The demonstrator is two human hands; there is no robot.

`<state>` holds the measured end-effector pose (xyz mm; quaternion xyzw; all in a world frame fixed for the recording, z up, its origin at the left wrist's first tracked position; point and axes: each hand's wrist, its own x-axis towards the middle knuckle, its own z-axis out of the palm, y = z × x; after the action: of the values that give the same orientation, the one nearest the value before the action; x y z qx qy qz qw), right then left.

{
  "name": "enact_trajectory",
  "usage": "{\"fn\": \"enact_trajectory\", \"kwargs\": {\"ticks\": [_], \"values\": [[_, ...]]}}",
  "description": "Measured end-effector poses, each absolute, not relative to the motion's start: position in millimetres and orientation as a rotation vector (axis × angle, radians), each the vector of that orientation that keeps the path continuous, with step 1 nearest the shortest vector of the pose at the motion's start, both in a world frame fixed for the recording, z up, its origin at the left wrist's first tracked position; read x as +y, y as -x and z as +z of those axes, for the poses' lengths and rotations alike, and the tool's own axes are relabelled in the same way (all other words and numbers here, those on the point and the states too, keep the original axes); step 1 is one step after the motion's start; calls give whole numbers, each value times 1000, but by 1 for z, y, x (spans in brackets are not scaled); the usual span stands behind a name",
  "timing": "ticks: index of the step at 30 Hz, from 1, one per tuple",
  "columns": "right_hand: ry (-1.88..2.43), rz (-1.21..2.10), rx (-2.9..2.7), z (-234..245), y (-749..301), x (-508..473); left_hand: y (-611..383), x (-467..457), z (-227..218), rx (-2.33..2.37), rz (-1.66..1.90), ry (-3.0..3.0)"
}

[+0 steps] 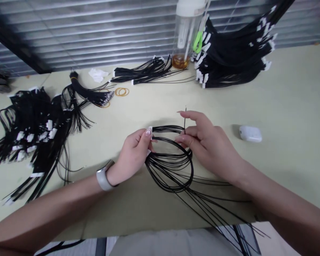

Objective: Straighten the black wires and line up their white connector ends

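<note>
The left hand [132,154], a pale grey band on its wrist, is pinched shut on the small white plastic connector [150,130] at the end of a bundle of thin black wires [173,170]; thumb and forefinger close on it from either side; the right hand [206,144] sits just to the right, its thumb and forefinger pressed together on a single thin black wire end [185,119] that stands upright above the fingers, the other fingers curled over the bundle; the bundle lies near the middle of the pale green tabletop [296,106], looping once below the hands before its loose ends trail off the near edge to the right; a small white rounded plastic case [250,134] rests on the table just right of the right hand, apart from it; at the left lies a wide heap of black wire harnesses with white tags [34,131]; farther back, a tied black bundle with bare metal tips [92,94] points right, with tan rubber bands [122,91] just beside it; a flatter spread of black wires [146,73] lies beyond those; a crumpled white scrap [98,74] sits to its left; at the far right a tall stack of black harnesses with white connectors [234,53] leans beside a clear plastic bottle with a white lid [185,33], a little amber liquid in its base.
</note>
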<state>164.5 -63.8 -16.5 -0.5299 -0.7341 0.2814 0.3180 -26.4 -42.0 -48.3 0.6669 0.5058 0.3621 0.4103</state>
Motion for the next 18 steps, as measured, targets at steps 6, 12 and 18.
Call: {"fn": "enact_trajectory", "kwargs": {"ticks": [6,12,18], "values": [[1355,534,-2034,-16,-164,-65,26,-42,-46,1260,898,-1664],[1288,517,-2032,-22,-159,-63,26,-42,-47,1248,891,-1719],[1304,482,-2058,-26,-156,-64,28,-43,-49,1228,884,-1765]]}}
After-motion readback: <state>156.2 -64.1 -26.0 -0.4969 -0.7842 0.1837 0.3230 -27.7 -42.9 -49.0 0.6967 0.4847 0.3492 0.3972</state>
